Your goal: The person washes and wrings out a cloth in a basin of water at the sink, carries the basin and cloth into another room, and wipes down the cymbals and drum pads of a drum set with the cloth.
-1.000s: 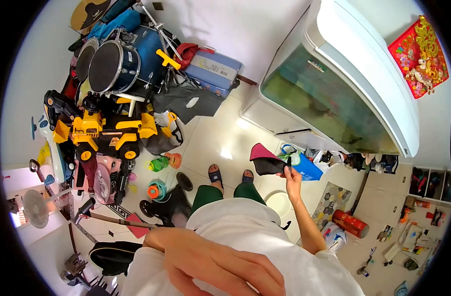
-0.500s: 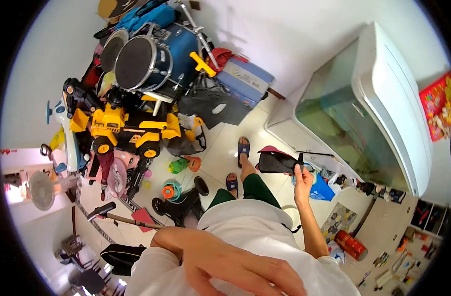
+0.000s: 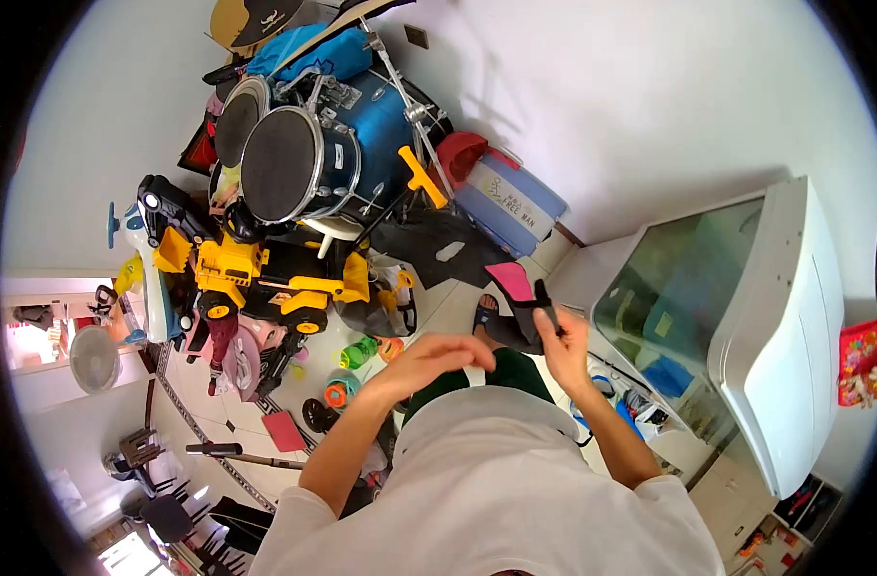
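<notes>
My right hand (image 3: 565, 348) pinches the end of a soft black and pink strapped piece (image 3: 517, 322) in front of my body. Its pink face (image 3: 511, 280) shows on the upper left, and a short black strap stands up by my fingers. What kind of item it is I cannot make out. My left hand (image 3: 437, 363) hovers to the left of it with fingers stretched out, holding nothing and apart from the piece. Beneath the piece, a sandalled foot (image 3: 486, 309) shows on the tiles.
A blue drum set (image 3: 362, 134) and a yellow toy digger (image 3: 229, 267) crowd the left. At the back stands a blue box (image 3: 508, 204); a glass tank with white frame (image 3: 693, 278) is on the right. Small toys (image 3: 359, 352) lie on the floor.
My left hand has risen from in front of my chest toward the black and pink piece. The piece has turned, showing more pink, and my right hand has moved slightly left. The view has shifted.
</notes>
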Action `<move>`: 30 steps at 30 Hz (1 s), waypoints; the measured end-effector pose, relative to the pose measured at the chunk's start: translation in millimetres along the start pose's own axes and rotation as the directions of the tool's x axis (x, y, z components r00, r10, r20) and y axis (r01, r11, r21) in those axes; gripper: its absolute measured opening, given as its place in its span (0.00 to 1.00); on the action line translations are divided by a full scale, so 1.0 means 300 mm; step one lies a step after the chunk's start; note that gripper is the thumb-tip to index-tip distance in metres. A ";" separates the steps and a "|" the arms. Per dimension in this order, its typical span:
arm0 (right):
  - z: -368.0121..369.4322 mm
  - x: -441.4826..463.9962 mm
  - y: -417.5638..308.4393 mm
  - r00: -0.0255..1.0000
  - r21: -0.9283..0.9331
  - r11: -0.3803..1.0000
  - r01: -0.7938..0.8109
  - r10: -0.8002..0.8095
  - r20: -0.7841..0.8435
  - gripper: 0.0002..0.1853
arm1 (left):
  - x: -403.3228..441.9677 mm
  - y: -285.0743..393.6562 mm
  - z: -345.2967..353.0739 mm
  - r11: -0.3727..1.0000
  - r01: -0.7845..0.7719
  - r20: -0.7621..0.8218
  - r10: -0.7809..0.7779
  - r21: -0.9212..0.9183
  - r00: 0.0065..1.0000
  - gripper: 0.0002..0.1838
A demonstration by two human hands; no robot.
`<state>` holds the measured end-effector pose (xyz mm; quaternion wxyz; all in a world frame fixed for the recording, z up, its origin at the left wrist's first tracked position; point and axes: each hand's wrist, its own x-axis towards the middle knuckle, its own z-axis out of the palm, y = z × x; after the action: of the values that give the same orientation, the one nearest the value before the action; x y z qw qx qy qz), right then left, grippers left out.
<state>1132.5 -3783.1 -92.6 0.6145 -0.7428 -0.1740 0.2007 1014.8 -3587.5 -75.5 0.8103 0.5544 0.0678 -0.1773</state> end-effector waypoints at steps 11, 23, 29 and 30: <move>0.307 0.254 -0.094 0.850 0.124 0.958 0.257 -0.286 0.443 0.15 | 0.416 -0.307 -0.349 0.933 0.077 -0.499 0.117 0.351 0.858 0.20; 0.293 0.465 -0.076 0.898 0.141 0.962 -0.236 0.160 0.411 0.19 | 0.712 0.184 -1.053 0.273 0.281 -0.389 0.552 0.920 0.738 0.27; 0.333 0.488 -0.012 0.918 0.066 0.948 -0.313 0.284 0.276 0.15 | 1.040 0.183 -1.179 -0.082 0.573 -0.383 0.666 0.815 0.640 0.32; 0.344 0.486 0.000 0.920 0.037 0.946 -0.322 0.303 0.249 0.15 | 1.063 0.164 -1.190 -0.078 0.564 -0.362 0.692 0.822 0.624 0.32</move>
<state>1204.9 -3622.6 -121.9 0.5775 -0.7070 -0.1182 0.3908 1359.6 -3310.0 -264.7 0.0022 0.9648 0.2199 0.1443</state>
